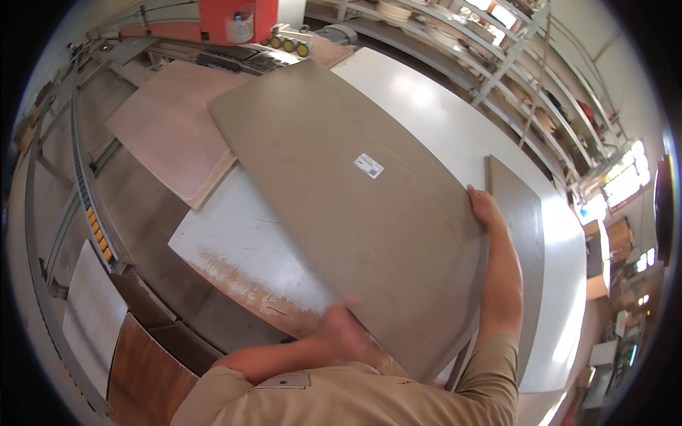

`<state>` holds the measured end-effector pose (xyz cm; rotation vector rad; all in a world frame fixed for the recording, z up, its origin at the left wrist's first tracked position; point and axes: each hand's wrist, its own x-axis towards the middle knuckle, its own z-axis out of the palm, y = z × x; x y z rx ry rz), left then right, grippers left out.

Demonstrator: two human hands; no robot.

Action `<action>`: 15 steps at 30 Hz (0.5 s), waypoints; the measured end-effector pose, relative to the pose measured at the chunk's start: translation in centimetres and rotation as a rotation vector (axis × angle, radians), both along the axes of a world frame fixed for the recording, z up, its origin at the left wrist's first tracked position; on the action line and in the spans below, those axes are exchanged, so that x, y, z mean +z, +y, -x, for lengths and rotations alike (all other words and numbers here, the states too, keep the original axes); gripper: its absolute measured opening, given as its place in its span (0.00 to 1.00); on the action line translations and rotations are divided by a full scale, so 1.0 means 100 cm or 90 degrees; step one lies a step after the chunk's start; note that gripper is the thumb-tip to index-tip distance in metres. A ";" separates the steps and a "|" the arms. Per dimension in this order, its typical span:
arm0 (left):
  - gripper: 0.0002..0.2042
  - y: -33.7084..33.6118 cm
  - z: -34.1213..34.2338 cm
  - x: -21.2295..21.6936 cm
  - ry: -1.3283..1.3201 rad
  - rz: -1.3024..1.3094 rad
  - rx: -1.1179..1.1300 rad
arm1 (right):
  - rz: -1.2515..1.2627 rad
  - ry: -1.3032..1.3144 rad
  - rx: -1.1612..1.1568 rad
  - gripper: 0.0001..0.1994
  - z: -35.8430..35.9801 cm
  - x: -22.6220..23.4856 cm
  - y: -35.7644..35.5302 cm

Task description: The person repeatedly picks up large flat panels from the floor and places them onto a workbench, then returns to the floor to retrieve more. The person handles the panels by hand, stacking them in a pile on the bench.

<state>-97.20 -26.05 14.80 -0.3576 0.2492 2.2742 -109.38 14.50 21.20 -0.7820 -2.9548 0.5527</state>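
Observation:
A large grey-brown wood-grain panel (305, 163) lies tilted across a white worktable, with a small white label (369, 166) stuck on its face. My right hand (485, 207) grips the panel's right edge, its thumb showing over the top side and its other fingers hidden beneath. Close to my body, my left hand (342, 330) is at the panel's near left edge. Motion smears that hand, so its fingers cannot be made out. Another panel of similar colour (517, 202) lies to the right, partly covered by my right arm.
The white table (245, 231) has a worn, peeling front edge. A pinkish board (174, 124) rests at the left, partly under the panel. Behind stands a red machine (238, 21) with yellow-centred rollers. A rail with yellow rollers (96, 231) runs along the left. Shelving (490, 78) stands at the back right.

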 end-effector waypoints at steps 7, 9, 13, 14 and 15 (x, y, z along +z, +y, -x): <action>0.23 -0.020 0.042 -0.009 0.083 -0.040 0.153 | 0.043 0.014 -0.087 0.26 -0.107 0.022 -0.016; 0.23 -0.009 0.027 -0.006 0.068 -0.020 0.100 | 0.080 0.040 -0.127 0.26 -0.148 0.022 -0.007; 0.23 0.027 -0.003 0.015 0.100 -0.045 0.022 | -0.019 0.000 -0.244 0.26 -0.235 0.024 0.017; 0.21 0.039 -0.007 0.020 0.057 -0.034 -0.013 | -0.038 0.002 -0.266 0.27 -0.262 0.024 0.022; 0.21 0.049 -0.012 0.023 0.049 -0.037 -0.060 | -0.059 0.015 -0.282 0.27 -0.288 0.025 0.027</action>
